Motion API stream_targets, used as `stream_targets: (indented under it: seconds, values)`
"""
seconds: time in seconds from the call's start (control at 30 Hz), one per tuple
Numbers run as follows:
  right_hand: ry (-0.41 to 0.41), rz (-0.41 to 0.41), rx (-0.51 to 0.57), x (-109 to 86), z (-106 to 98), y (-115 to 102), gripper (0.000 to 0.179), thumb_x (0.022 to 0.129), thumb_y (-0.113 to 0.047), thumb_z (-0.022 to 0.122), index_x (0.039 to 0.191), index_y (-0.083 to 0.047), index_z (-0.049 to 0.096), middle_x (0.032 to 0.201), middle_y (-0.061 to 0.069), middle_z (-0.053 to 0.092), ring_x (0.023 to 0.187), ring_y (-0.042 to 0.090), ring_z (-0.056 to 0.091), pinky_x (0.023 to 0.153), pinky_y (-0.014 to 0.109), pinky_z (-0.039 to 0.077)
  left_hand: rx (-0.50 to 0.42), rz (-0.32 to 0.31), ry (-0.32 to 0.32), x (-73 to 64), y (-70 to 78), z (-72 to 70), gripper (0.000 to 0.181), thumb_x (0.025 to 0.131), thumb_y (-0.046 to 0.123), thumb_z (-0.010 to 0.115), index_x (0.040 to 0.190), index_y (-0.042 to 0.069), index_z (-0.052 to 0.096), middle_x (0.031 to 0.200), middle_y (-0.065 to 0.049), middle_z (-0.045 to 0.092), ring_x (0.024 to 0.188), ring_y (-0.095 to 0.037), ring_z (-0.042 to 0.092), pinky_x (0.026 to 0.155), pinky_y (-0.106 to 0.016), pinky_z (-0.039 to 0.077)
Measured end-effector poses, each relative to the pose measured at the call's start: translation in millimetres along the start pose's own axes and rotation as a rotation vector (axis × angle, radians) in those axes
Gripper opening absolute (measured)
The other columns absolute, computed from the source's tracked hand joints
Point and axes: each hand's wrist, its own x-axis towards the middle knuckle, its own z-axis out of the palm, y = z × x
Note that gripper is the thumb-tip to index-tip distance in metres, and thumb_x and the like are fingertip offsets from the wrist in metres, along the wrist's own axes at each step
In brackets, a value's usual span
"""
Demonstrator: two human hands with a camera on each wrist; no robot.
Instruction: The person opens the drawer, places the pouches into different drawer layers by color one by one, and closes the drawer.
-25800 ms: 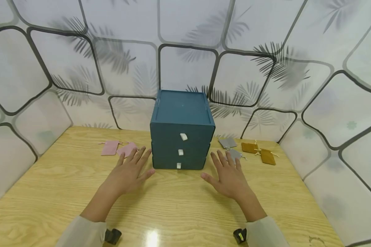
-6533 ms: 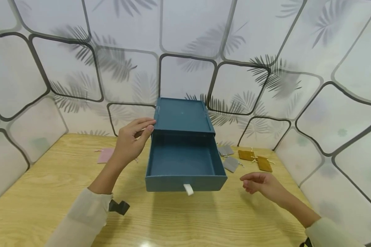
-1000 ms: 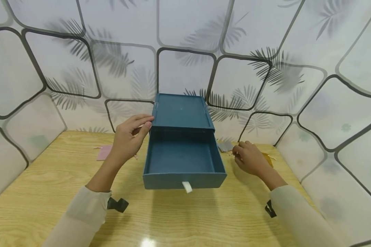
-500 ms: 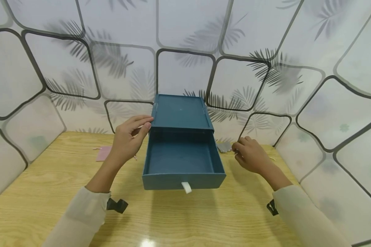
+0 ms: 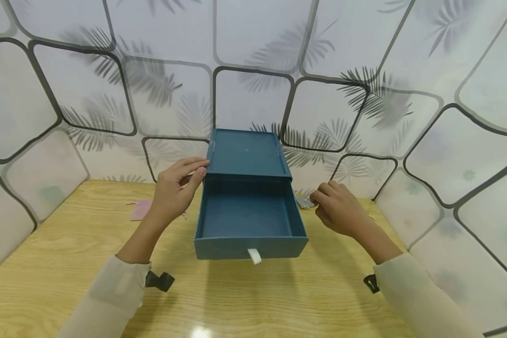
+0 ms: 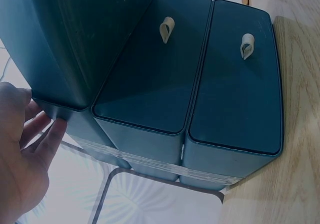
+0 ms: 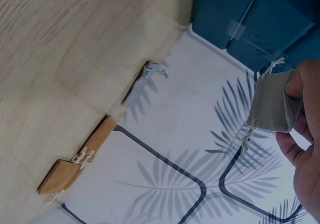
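Observation:
A dark blue drawer box (image 5: 248, 150) stands against the back wall with its top drawer (image 5: 236, 247) pulled out and nothing inside it. My left hand (image 5: 173, 188) rests its fingertips and thumb against the box's left side near the top front edge. Right of the box, my right hand (image 5: 338, 209) pinches a small grey drawstring pouch (image 7: 272, 104) between thumb and fingers, raised off the table. In the head view that hand mostly hides it. Another grey pouch (image 5: 304, 202) lies on the table beside the box.
A pink pouch (image 5: 141, 210) lies left of the box, partly behind my left hand. Two brown pouches, one the nearer brown pouch (image 7: 62, 176), lie at the right by the wall. Two lower drawers (image 6: 150, 69) are closed, with fabric pull tabs.
Since the earliest frame the top drawer has come out and my left hand has moved onto the box. Within the last second my right hand has lifted a grey pouch slightly upward.

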Motion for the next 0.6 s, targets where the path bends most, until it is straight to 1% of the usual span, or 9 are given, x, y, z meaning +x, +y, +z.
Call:
stream_targets:
  seconds: [0.1,0.27,0.43,0.6]
  values:
    - [0.011,-0.011,-0.001,4.3,-6,-5,0.018,0.082,0.003,0.059,0.095,-0.008,0.064,0.085,0.006,0.055,0.071,0.024,0.042,0.059,0.035,0.033,0.004,0.001,-0.001,0.2,-0.7,0.0,0.026,0.1,0.0,0.064,0.124,-0.001,0.073,0.125,-0.011,0.07,0.106,-0.012,0.068,0.087,-0.012,0.054]
    - [0.028,-0.029,-0.013,11.6,-17,-12,0.017,0.082,0.003,0.058,0.095,-0.007,0.063,0.085,0.007,0.055,0.072,0.025,0.043,0.06,0.036,0.033,-0.003,-0.002,-0.002,0.1,-1.2,-0.5,0.026,0.1,0.001,0.064,0.125,0.0,0.073,0.126,-0.01,0.069,0.107,-0.012,0.067,0.086,-0.013,0.054]
    - [0.084,-0.063,-0.019,21.3,-29,-19,0.017,0.083,0.003,0.055,0.095,-0.006,0.064,0.085,0.008,0.056,0.072,0.025,0.043,0.059,0.037,0.033,-0.005,0.001,-0.002,0.0,-1.1,-0.5,0.026,0.1,-0.001,0.064,0.124,0.0,0.073,0.126,-0.011,0.069,0.107,-0.015,0.068,0.086,-0.012,0.054]
    - [0.137,-0.094,-0.022,31.9,-39,-24,0.019,0.084,0.001,0.051,0.095,-0.005,0.065,0.086,0.009,0.058,0.073,0.027,0.047,0.06,0.041,0.038,-0.01,-0.008,-0.004,0.3,-0.2,-0.1,0.026,0.1,-0.001,0.064,0.124,-0.001,0.073,0.126,-0.011,0.069,0.108,-0.018,0.068,0.087,-0.012,0.054]
